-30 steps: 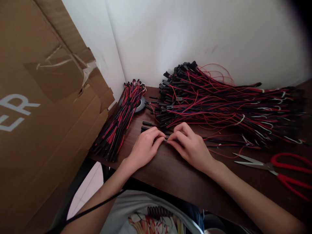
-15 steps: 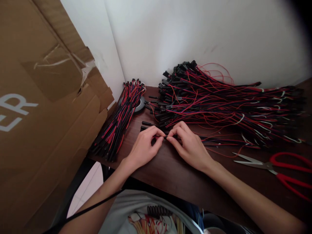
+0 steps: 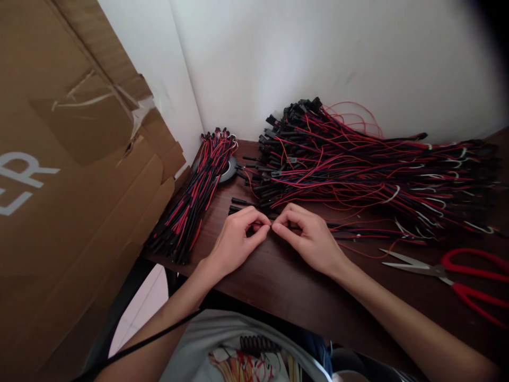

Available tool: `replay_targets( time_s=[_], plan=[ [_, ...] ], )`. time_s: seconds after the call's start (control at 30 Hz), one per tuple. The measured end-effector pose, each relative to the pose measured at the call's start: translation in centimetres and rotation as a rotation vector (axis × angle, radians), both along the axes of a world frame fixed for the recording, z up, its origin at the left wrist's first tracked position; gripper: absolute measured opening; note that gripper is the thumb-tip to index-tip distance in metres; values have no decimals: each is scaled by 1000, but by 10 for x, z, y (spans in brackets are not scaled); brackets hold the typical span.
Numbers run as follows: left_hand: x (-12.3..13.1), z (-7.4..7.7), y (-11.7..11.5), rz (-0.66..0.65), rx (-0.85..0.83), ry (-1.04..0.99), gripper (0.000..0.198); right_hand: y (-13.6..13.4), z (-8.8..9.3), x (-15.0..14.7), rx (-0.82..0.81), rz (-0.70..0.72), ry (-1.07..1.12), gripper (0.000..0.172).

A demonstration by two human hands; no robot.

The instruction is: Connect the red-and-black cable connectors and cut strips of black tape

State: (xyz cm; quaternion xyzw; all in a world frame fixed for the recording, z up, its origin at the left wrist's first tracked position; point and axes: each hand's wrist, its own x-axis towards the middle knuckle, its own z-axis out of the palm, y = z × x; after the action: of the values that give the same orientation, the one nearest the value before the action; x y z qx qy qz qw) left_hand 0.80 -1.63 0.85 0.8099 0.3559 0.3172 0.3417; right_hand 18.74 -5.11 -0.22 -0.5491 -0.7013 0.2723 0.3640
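My left hand (image 3: 239, 236) and my right hand (image 3: 308, 233) meet fingertip to fingertip above the dark brown table. Each is closed in a pinch on a thin red and black wire (image 3: 256, 227); its joint between the fingertips is mostly hidden. Just behind my hands, a few black-sleeved wire ends (image 3: 240, 201) lie on the table. A large heap of red and black wire leads (image 3: 326, 159) with black connectors spreads behind and to the right. On the left lies a smaller bundle of similar wires (image 3: 194, 196).
Red-handled scissors (image 3: 437, 271) lie spread on the right of the table (image 3: 270, 292). A dark tape roll (image 3: 227, 172) sits partly under the left bundle. A big cardboard box (image 3: 79, 185) stands at the left, and a white wall (image 3: 318, 53) rises behind.
My right fingers have closed in and shifted slightly, covering the small dark joint that showed between my fingertips. The left hand stays nearly in place.
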Motion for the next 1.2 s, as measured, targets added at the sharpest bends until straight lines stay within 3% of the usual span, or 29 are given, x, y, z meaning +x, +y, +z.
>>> replay_targets(
  time_s=[0.3, 0.43, 0.67, 1.03, 1.2],
  plan=[
    [-2, -2, 0, -23, 101, 24, 11, -1, -1, 2, 25, 46, 12, 23],
    [-4, -6, 0, 11, 168, -7, 11, -4, -1, 0, 146, 68, -55, 8],
    [-4, -6, -1, 47, 277, 10, 12, -5, -3, -1, 365, 45, -163, 8],
    [-3, -6, -3, 52, 292, 13, 11, -7, -3, -2, 418, 23, -152, 9],
    [-3, -7, -2, 52, 260, 4, 11, -5, -4, -1, 492, 24, -220, 18]
  ],
)
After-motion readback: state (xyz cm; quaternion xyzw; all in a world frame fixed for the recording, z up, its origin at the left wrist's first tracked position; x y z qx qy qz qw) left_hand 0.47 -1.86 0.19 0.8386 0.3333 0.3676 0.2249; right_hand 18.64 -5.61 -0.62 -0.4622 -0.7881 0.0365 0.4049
